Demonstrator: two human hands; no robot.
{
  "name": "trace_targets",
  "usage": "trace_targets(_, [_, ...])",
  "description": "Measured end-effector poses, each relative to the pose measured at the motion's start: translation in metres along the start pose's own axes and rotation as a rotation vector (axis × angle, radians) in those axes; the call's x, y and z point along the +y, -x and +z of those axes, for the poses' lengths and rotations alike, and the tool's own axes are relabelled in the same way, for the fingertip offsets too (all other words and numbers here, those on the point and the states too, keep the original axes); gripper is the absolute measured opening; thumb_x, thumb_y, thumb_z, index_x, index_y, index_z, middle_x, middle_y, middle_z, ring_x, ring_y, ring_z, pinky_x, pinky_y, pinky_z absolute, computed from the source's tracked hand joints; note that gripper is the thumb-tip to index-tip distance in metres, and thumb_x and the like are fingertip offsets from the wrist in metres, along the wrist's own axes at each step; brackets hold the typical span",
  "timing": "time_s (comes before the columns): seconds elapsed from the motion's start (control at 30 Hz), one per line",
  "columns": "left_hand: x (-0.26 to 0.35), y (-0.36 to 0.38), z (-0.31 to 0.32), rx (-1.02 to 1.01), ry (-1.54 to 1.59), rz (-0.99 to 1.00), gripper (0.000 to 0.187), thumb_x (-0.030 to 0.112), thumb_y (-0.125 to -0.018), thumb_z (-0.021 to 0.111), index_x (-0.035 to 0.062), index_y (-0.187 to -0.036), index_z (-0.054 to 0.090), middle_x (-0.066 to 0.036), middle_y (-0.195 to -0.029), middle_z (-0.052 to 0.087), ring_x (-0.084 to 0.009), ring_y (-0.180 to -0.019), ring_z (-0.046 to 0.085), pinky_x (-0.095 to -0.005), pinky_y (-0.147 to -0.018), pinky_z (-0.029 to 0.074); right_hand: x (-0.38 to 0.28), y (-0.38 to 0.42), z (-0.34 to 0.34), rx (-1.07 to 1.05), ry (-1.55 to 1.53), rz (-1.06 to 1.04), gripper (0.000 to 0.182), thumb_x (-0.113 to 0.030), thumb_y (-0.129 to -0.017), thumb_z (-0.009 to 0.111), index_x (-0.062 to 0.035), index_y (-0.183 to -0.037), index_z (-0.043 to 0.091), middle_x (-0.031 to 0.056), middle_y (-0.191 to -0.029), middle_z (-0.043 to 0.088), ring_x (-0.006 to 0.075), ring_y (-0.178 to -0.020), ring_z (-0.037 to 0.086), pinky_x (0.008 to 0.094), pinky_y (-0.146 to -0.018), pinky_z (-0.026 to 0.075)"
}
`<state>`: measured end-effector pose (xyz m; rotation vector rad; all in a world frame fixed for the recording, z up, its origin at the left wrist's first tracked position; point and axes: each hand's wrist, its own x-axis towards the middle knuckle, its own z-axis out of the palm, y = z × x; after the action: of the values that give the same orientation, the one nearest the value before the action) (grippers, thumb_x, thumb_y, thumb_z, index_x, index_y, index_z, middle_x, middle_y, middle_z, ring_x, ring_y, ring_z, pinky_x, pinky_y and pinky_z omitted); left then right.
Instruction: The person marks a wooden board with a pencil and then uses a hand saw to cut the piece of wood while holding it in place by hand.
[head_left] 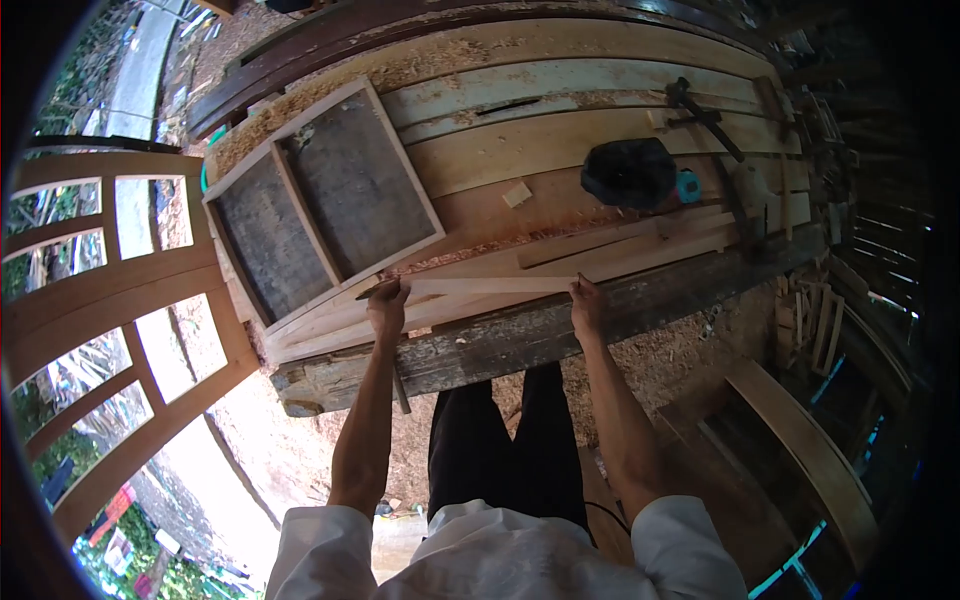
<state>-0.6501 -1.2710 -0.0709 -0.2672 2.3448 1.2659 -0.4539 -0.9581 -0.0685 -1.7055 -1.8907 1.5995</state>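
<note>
A thin pale wooden strip (490, 286) stretches between my two hands above the front of the workbench. My left hand (387, 305) is closed on its left end, beside the corner of a framed dark panel (365, 180). A thin dark pointed tool (372, 290) shows at the fingers of my left hand. My right hand (588, 305) pinches the strip's right end, near the bench's rough front beam (500, 340). Long planks lie behind the strip.
A hammer (708, 118), a dark bag-like bowl (630, 172), a teal round object (688, 186) and a small wood block (517, 194) lie on the bench. A wooden lattice frame (120, 280) stands at left. Wood pieces are stacked at right.
</note>
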Motion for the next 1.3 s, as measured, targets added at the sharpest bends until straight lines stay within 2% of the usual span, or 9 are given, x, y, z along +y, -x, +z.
trace_targets(0.2, [-0.023,0.044,0.019,-0.093,0.11,0.069,0.035,0.017,-0.084,0.069,-0.0031,-0.113,0.066,-0.017,-0.103,0.07,-0.0195,-0.097,0.066,-0.0301,-0.09,0.048,0.012,0.012,-0.052,-0.057,-0.268,-0.031,0.039,-0.014,-0.09,0.067,0.0014,-0.124,0.059,0.012,-0.111,0.064,0.0181,-0.103,0.058,0.0319,-0.096,0.042])
trace_targets(0.27, [-0.017,0.061,0.025,-0.092,0.194,-0.038,0.036,0.018,-0.083,0.071,-0.0027,-0.113,0.066,-0.017,-0.1,0.07,-0.0187,-0.096,0.065,-0.03,-0.089,0.048,0.018,0.009,-0.07,-0.077,-0.286,-0.055,0.04,-0.017,-0.089,0.068,0.0013,-0.124,0.06,0.0132,-0.113,0.064,0.019,-0.106,0.058,0.0328,-0.097,0.041])
trace_targets(0.43, [-0.007,0.091,0.05,-0.112,0.123,-0.041,0.034,0.017,-0.081,0.073,-0.0028,-0.109,0.068,-0.015,-0.097,0.071,-0.0189,-0.089,0.067,-0.031,-0.084,0.05,0.015,0.01,-0.12,-0.005,0.103,-0.026,0.037,-0.025,-0.089,0.069,0.0004,-0.115,0.066,0.0172,-0.11,0.067,0.0261,-0.102,0.063,0.0365,-0.09,0.047])
trace_targets(0.63, [-0.001,0.153,0.104,-0.047,-0.025,-0.06,0.038,0.024,-0.076,0.076,-0.0031,-0.101,0.071,-0.016,-0.093,0.072,-0.0215,-0.087,0.068,-0.0325,-0.082,0.051,0.045,-0.015,-0.18,-0.05,0.055,0.131,0.037,-0.026,-0.089,0.068,-0.0009,-0.117,0.065,0.0172,-0.114,0.065,0.0273,-0.109,0.06,0.0403,-0.092,0.048])
trace_targets(0.73, [-0.019,0.176,0.133,-0.05,-0.008,-0.092,0.037,0.023,-0.076,0.076,-0.0025,-0.102,0.071,-0.017,-0.095,0.072,-0.022,-0.088,0.068,-0.0326,-0.082,0.051,0.052,-0.026,-0.204,-0.052,0.197,0.039,0.034,-0.024,-0.09,0.066,-0.0023,-0.116,0.066,0.016,-0.112,0.066,0.0265,-0.106,0.062,0.0395,-0.091,0.049])
trace_targets(0.8, [-0.033,0.175,0.145,-0.011,0.1,-0.104,0.036,0.023,-0.076,0.076,-0.0022,-0.102,0.071,-0.017,-0.095,0.071,-0.0226,-0.088,0.068,-0.0331,-0.082,0.051,0.065,-0.035,-0.208,-0.085,0.252,-0.001,0.032,-0.023,-0.09,0.065,-0.0013,-0.113,0.067,0.0164,-0.11,0.067,0.0276,-0.103,0.064,0.0384,-0.088,0.049])
trace_targets(0.97, [-0.003,0.181,0.137,-0.02,-0.16,-0.052,0.036,0.026,-0.08,0.072,-0.0002,-0.105,0.07,-0.017,-0.095,0.071,-0.0239,-0.088,0.067,-0.034,-0.08,0.051,0.073,-0.05,-0.212,-0.134,0.253,-0.024,0.029,-0.021,-0.091,0.062,0.0004,-0.111,0.067,0.0192,-0.108,0.067,0.0305,-0.099,0.065,0.0392,-0.088,0.049])
trace_targets(1.17, [0.063,0.113,0.17,0.078,-0.176,0.08,0.042,0.031,-0.082,0.068,0.0005,-0.11,0.067,-0.019,-0.106,0.068,-0.029,-0.099,0.066,-0.0376,-0.086,0.05,0.01,-0.14,-0.185,-0.005,0.502,-0.581,0.034,-0.019,-0.094,0.055,-0.0007,-0.122,0.058,0.0181,-0.112,0.062,0.0363,-0.108,0.056,0.0468,-0.089,0.047])
trace_targets(1.3, [0.071,0.054,0.22,0.01,-0.38,0.006,0.046,0.033,-0.081,0.067,0.0002,-0.114,0.066,-0.019,-0.109,0.068,-0.0295,-0.104,0.065,-0.0372,-0.09,0.049,-0.024,-0.197,-0.147,0.005,0.808,-0.459,0.036,-0.023,-0.094,0.053,-0.0043,-0.125,0.052,0.0182,-0.117,0.058,0.0348,-0.111,0.051,0.0507,-0.088,0.043])
